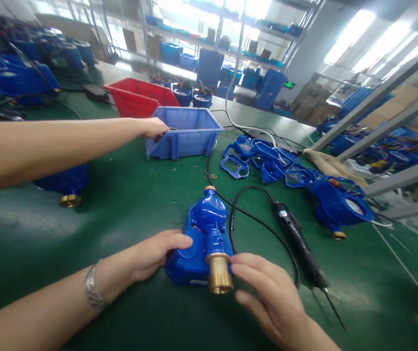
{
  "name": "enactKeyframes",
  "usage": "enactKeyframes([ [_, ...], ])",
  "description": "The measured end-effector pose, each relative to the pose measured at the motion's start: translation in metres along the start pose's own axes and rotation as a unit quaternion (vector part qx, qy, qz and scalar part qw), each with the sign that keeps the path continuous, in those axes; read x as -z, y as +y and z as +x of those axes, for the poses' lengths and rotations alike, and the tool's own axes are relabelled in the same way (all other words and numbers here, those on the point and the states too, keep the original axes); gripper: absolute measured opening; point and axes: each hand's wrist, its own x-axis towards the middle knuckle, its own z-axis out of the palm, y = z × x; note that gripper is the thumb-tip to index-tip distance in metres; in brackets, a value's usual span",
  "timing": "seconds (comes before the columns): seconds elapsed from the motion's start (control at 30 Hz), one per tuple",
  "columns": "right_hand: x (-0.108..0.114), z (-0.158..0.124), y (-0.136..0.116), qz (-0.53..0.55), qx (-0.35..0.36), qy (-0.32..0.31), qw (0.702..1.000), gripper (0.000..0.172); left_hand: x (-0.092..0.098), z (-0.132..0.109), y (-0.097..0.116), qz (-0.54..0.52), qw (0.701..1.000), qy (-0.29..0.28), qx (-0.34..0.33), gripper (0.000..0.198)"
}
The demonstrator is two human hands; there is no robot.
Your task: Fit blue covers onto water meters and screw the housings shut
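A blue water meter (211, 219) with brass threaded ends lies on the green table in front of me, its larger brass end pointing towards me. My left hand (158, 253), with a silver bracelet at the wrist, grips the meter's blue housing from the left, thumb on top. On the other side my right hand (271, 292) has its fingers stretched out, fingertips at the brass collar. To the right lies a black electric screwdriver (298, 243) with its bit towards me. Several small brass screws (211, 175) are scattered beyond the meter.
Another person's arm (66, 146) reaches from the left into a light-blue bin (185, 141). A red bin (139, 95) stands behind. Blue plastic frames (267, 158) are piled at right, near another meter (340, 202). A black cable (263, 222) loops across the table.
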Motion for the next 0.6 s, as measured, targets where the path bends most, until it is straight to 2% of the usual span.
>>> enactKeyframes([
  [0.03, 0.007, 0.004, 0.001, -0.012, -0.012, 0.021, 1.000, 0.021, 0.001, 0.001, 0.001, 0.016, 1.000, -0.009, -0.003, 0.055],
  [0.1, 0.014, 0.013, 0.004, -0.062, -0.021, 0.035, 0.997, 0.032, 0.001, 0.002, 0.002, 0.034, 0.999, -0.019, -0.009, 0.062],
  [0.23, 0.008, 0.038, 0.002, -0.143, 0.067, -0.048, 0.986, 0.029, 0.004, 0.005, 0.001, 0.052, 0.998, -0.012, -0.018, 0.062],
  [0.33, 0.002, 0.057, -0.004, -0.191, 0.108, -0.087, 0.972, 0.025, 0.007, 0.007, -0.002, 0.046, 0.998, -0.030, -0.038, 0.056],
  [0.47, 0.003, 0.074, -0.011, -0.222, 0.121, -0.111, 0.961, 0.028, 0.008, 0.007, -0.002, 0.032, 0.998, -0.016, -0.050, 0.058],
  [0.6, 0.011, 0.082, -0.016, -0.242, 0.099, -0.117, 0.958, 0.035, 0.005, 0.004, -0.002, 0.031, 0.998, 0.017, -0.048, 0.061],
])
